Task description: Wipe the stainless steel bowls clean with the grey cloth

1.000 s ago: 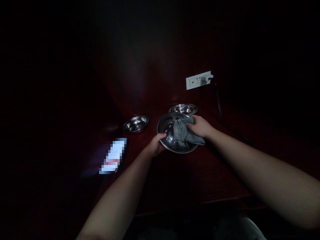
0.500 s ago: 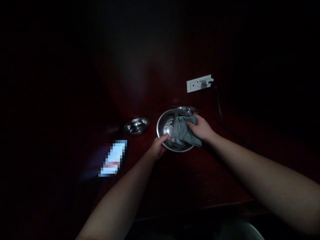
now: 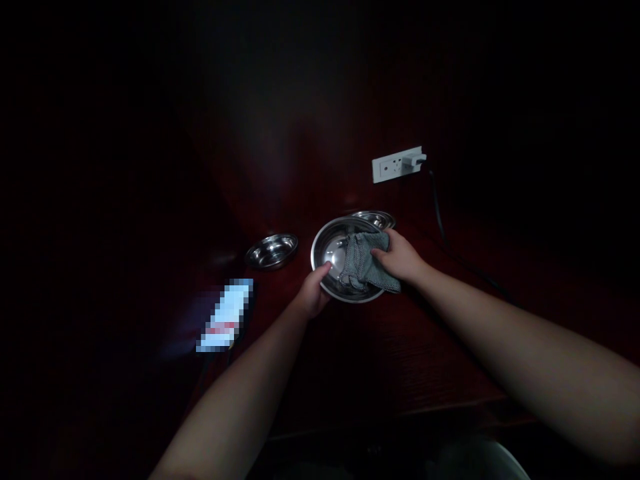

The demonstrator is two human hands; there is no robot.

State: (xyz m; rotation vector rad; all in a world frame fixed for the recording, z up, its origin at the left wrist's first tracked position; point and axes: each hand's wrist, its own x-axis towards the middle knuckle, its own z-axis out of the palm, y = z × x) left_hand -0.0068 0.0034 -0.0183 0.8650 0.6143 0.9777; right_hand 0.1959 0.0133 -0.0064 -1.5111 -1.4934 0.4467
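A shiny metal bowl (image 3: 332, 248) is tilted toward me above the dark red table. My left hand (image 3: 314, 292) grips its lower left rim, thumb inside and fingers underneath. A grey-green cloth (image 3: 367, 257) lies bunched over the right part of the bowl's inside and hangs past the rim. My right hand (image 3: 400, 255) is closed on this cloth at the bowl's right edge, thumb on top; its other fingers are mostly hidden. Behind the held bowl, a second metal dish (image 3: 376, 219) shows in part. Another metal bowl (image 3: 273, 252) stands to the left.
A lit phone (image 3: 225, 317), its screen pixelated, is at the left near my forearm, with a cable below it. On the back wall a white socket (image 3: 397, 165) holds a plug, whose dark cord (image 3: 438, 213) trails right. A pale curved rim (image 3: 510, 459) shows below the table's front edge (image 3: 425, 410).
The held bowl, the cloth and both hands have shifted very slightly left in view. My grip on bowl and cloth looks the same.
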